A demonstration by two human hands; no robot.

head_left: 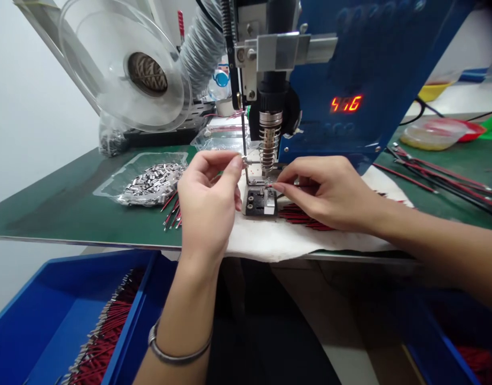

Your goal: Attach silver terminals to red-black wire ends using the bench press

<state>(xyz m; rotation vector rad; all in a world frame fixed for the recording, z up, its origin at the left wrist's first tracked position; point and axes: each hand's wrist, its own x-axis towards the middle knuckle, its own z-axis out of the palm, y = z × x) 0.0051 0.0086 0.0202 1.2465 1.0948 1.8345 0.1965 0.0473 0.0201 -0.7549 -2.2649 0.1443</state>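
My left hand point(211, 195) is closed in a pinch, thumb against forefinger, left of the machine's spring-wrapped soldering tip point(269, 140). A tiny silver bit shows at its fingertips; whether it is held or belongs to the machine, I cannot tell. My right hand point(329, 190) pinches a thin red wire, whose end reaches over the small metal fixture point(269, 202) under the tip. Most of that wire is hidden by the fingers. Below the right hand, a bundle of red and black wires point(304, 216) lies on the white cloth point(257, 240).
A clear plastic tray point(105, 187) of small silver metal parts stands left, with loose wires point(173, 214) beside it. The blue machine point(350, 53) displays 416. A clear round fume hood point(97, 64) hangs upper left. A blue bin point(65, 291) below contains wires. More wires point(450, 176) lie right.
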